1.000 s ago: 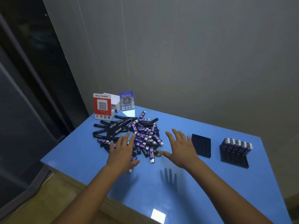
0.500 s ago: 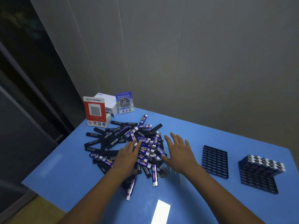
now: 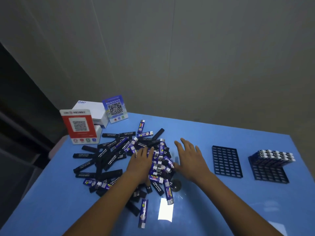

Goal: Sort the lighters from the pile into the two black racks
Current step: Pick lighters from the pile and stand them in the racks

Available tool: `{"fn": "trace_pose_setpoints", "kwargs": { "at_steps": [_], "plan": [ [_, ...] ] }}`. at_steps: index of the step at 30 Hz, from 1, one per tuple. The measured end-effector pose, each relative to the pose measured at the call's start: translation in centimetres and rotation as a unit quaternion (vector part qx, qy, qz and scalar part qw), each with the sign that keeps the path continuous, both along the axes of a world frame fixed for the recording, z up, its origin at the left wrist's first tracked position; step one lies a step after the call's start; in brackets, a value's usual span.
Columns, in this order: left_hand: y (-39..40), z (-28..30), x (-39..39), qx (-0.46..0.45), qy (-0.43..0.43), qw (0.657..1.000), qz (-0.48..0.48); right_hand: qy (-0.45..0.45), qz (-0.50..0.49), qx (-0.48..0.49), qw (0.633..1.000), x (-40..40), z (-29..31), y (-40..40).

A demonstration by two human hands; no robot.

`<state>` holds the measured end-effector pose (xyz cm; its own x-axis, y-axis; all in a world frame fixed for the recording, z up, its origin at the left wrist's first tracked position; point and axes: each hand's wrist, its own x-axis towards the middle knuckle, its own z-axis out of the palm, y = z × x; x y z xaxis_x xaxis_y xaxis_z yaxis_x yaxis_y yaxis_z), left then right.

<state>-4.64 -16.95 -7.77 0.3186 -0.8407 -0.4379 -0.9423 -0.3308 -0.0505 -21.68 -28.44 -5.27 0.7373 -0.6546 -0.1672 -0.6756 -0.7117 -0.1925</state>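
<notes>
Blue table [image 3: 213, 137] against a plain grey wall; dark glazing to the left.

Item, pile of lighters [image 3: 129, 160]: black and purple-blue sticks heaped at mid-table, black ones mostly to the left, purple-blue ones through the middle and trailing toward the near edge.

Item, left hand [image 3: 140, 165]: fingers straight and spread, palm down, lying on the pile's middle. Holds nothing. A second ago it rested on the near fringe; it has since slid further into the heap.

Item, right hand [image 3: 191, 159]: flat, fingers spread, at the pile's right border, thumb against the outermost lighters. Holds nothing. It too has closed in from a wider position.

Item, near rack [image 3: 225, 161]: black grid, just right of the right hand, no lighters in it.

Item, far rack [image 3: 270, 169]: black grid, its rear rows filled with upright purple-blue lighters, front rows vacant.

Item, two code placards, red [image 3: 79, 126] and blue [image 3: 115, 109], with a white box [image 3: 92, 109], at the table's far left corner.

Assessment: both hands have converged on the heap, apparently to gather or spread it before picking. No lighter is lifted yet; sorting is barely begun, the black kind presumably destined for the near rack.
</notes>
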Motion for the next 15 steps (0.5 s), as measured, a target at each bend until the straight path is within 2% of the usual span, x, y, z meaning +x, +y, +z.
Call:
{"fn": "trace_pose_setpoints", "kwargs": {
  "at_steps": [8,15],
  "plan": [
    [-1.0,-1.2,-0.3,0.006,-0.014,1.0,-0.026,0.009,-0.045,-0.017,0.999,-0.8,0.9,0.1],
    [-0.5,-1.1,0.2,-0.05,0.003,0.998,-0.028,0.016,-0.062,-0.023,0.998,-1.4,1.1,0.6]
  ]
}}
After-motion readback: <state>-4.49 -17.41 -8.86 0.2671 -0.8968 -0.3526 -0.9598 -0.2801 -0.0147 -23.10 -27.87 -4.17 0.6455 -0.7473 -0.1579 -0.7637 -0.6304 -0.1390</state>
